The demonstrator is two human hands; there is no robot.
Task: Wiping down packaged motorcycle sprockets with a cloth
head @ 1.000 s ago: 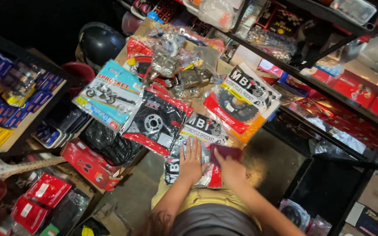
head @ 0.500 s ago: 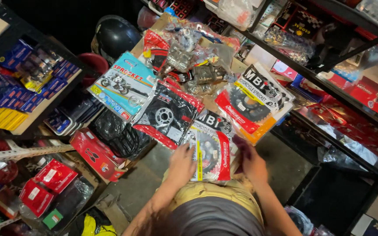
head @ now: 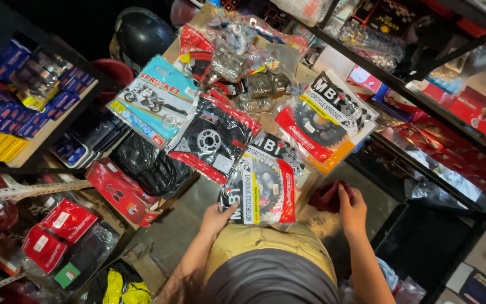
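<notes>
Concrete floor (head: 198, 197), metal shelving (head: 423, 101), stacked sprocket packs (head: 265, 188)

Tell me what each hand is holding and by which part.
The left hand holds a packaged sprocket by its lower left corner. The right hand grips a dark red cloth at its right edge.

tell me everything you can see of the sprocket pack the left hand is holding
The sprocket pack is a flat, glossy clear-plastic packet with a printed card in black, white, red and a yellow strip. A round toothed metal sprocket shows through the middle. It looks sealed and lies nearly flat, slightly tilted, at the near edge of a heap of similar packets, overlapping a black and red packet to its left. The left hand grips its lower left corner; the right hand is apart from it, on a dark red cloth.
</notes>
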